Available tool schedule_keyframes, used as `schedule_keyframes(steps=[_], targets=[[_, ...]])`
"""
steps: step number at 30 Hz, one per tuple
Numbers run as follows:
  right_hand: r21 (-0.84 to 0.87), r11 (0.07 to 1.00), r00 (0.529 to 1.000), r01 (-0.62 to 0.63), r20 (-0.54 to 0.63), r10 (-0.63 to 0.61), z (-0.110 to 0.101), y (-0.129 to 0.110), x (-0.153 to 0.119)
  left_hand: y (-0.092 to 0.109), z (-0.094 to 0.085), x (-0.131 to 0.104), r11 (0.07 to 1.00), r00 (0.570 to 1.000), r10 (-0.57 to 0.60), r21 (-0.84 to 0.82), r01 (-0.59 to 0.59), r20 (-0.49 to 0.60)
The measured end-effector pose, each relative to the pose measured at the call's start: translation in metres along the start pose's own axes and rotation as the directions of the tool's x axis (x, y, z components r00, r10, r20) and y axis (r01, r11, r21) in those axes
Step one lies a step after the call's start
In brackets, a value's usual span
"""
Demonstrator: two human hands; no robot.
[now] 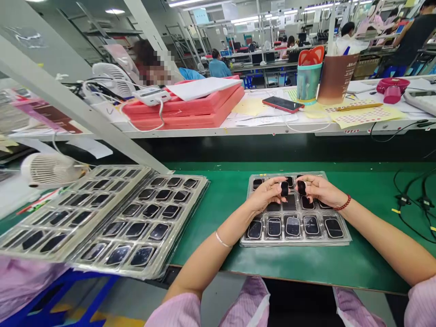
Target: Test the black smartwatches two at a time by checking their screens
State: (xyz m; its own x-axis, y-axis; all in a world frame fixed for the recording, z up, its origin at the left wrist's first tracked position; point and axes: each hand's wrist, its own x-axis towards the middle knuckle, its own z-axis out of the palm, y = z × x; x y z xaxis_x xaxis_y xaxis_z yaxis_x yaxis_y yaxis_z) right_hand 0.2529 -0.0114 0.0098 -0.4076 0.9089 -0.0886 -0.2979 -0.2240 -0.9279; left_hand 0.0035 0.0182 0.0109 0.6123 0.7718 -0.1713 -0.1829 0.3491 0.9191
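My left hand pinches a small black watch body with rounded corners between thumb and fingers. Opposite it, my right hand grips another black watch body, a short gap away from the first. Both pieces are held up over a clear plastic tray lying on the green mat. Rows of dark, square watch bodies fill the tray's pockets, such as the one in the front row. My hands cover part of the back rows.
On the left stand two stacks of similar filled trays, beside a small white fan. Black cables lie at the right on the green mat. The shelf above bears red foam trays, a phone and cups.
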Motion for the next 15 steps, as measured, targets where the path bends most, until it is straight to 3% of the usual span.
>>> schedule_keyframes(steps=[5, 9, 15], targets=[[-0.055, 0.998, 0.999, -0.042, 0.000, 0.042, 0.000, -0.002, 0.003, 0.000, 0.004, 0.000, 0.999, 0.999, -0.039, 0.030, 0.039, -0.007], [-0.057, 0.996, 0.995, -0.074, -0.074, 0.070, 0.006, -0.002, 0.000, -0.003, 0.006, 0.000, 0.999, 0.999, -0.026, 0.031, 0.027, -0.038], [-0.324, 0.946, 0.987, 0.023, -0.145, -0.073, 0.017, 0.008, -0.003, -0.007, 0.004, 0.002, 0.992, 0.998, 0.043, 0.118, -0.038, -0.039]])
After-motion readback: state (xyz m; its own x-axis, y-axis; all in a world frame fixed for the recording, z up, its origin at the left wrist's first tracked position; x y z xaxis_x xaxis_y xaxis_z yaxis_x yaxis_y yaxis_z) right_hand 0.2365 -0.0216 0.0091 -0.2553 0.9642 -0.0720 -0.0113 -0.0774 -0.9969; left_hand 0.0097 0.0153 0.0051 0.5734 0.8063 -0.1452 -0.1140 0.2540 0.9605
